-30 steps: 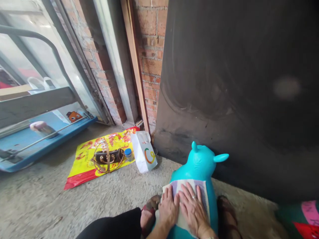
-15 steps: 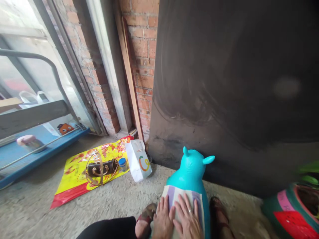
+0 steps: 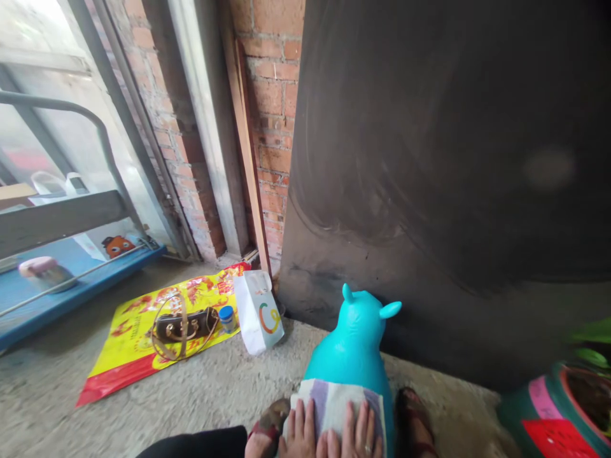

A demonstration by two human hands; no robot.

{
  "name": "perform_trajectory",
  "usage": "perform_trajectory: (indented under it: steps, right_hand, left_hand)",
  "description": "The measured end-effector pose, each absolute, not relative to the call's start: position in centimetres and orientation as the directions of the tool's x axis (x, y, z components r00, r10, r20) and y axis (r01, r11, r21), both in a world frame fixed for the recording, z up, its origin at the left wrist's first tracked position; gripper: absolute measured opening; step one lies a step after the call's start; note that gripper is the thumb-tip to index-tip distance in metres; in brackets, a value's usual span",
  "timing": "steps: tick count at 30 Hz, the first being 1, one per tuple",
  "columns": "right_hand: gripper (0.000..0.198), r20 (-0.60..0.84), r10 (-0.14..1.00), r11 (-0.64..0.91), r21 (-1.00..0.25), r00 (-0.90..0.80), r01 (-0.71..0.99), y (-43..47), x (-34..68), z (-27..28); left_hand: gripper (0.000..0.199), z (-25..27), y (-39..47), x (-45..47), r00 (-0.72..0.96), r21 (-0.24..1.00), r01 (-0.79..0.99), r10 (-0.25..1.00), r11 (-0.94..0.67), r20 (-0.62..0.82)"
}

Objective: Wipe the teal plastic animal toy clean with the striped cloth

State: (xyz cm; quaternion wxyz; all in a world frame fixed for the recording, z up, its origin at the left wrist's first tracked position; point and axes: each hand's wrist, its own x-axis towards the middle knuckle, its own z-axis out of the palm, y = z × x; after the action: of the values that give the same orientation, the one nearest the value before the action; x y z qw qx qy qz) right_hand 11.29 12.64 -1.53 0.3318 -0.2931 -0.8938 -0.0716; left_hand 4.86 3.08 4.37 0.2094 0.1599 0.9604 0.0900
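A turquoise inflatable animal toy [image 3: 351,350] with two ears stands between my sandalled feet, its head toward the dark board. Over its back lies a white cloth with purple stripes [image 3: 334,395]. My left hand [image 3: 300,434] rests flat on the cloth's left part, fingers stretched forward. Beside it my right hand [image 3: 356,436] presses flat on the right part, a ring on one finger. Both hands are open, thumbs close together, and the bottom edge of the view cuts off their lower parts.
On the floor to the left lies a yellow and red plastic bag [image 3: 138,331] bearing a brown handbag [image 3: 186,326] and a blue-lidded jar [image 3: 227,318]. A white paper bag [image 3: 258,312] adjoins it. A green pot [image 3: 534,407] stands right; a blue cart [image 3: 119,270] stands left.
Both hands and the cloth have slid back toward me along the toy, baring more turquoise behind its head. The whole view has shifted slightly.
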Motion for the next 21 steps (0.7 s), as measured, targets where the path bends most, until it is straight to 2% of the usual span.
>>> perform_trajectory:
  steps: [7,10,13,15,18,21]
  right_hand:
    - [0.067,0.649,0.332,0.914,-0.043,-0.685,0.403,19.8,5.2,2.4]
    - [0.065,0.641,0.185,0.958,0.051,-0.744,0.282,23.3,2.7,5.3]
    - [0.064,0.622,0.032,0.971,0.165,-0.782,0.17,26.6,-0.3,9.5]
    - [0.065,0.622,-0.014,0.979,0.167,-0.783,0.115,28.5,-2.5,12.3]
    - [0.055,0.599,-0.016,0.992,0.108,-0.801,0.06,30.2,-5.4,15.1]
    - [0.045,0.597,0.064,0.996,0.017,-0.8,0.092,30.3,-6.8,15.5]
  left_hand:
    - [0.062,7.4,9.8,0.0,-0.846,0.309,0.267,0.376,0.913,-0.379]
    - [0.062,7.7,13.0,-2.1,-0.854,0.391,0.257,0.397,0.884,-0.336]
    - [0.059,8.0,15.6,-4.3,-0.864,0.572,0.188,0.411,0.798,-0.289]
    - [0.061,8.3,17.0,-5.8,-0.862,0.751,0.13,0.448,0.648,-0.237]
    - [0.065,8.7,18.2,-7.5,-0.875,0.915,0.064,0.463,0.398,-0.14]
    - [0.069,8.6,18.7,-8.2,-0.888,0.943,0.05,0.446,0.33,-0.109]
